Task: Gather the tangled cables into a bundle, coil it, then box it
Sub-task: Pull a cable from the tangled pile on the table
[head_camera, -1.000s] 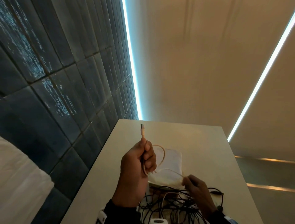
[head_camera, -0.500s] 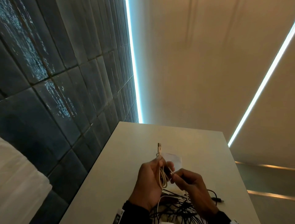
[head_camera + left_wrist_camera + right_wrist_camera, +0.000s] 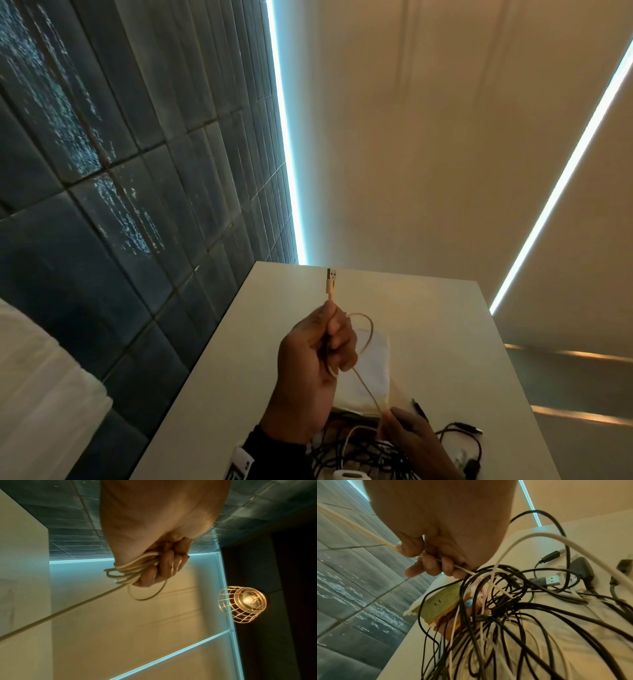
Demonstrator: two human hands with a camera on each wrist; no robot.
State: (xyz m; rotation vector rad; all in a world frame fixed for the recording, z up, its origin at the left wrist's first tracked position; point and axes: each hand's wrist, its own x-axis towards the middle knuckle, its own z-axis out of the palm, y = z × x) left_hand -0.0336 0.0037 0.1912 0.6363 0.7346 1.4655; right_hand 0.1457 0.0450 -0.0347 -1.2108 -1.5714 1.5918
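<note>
Left hand (image 3: 313,363) fingers (image 3: 164,566) curl round the white cable's (image 3: 368,387) coils — right hand (image 3: 411,435) pinches its strand above the tangle (image 3: 513,615) on the worktop (image 3: 428,308).

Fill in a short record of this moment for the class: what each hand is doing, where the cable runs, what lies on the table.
left hand: raised, grips loops of the cream cable
plug: sticks up above the left hand
right hand: low, pinches the same cable, which runs on through its fingers
cable run: straight from left hand down to right hand
tangle: black and white cables heaped on the table
box: under the tangle, partly hidden
white bag: flat on the table beyond the tangle
</note>
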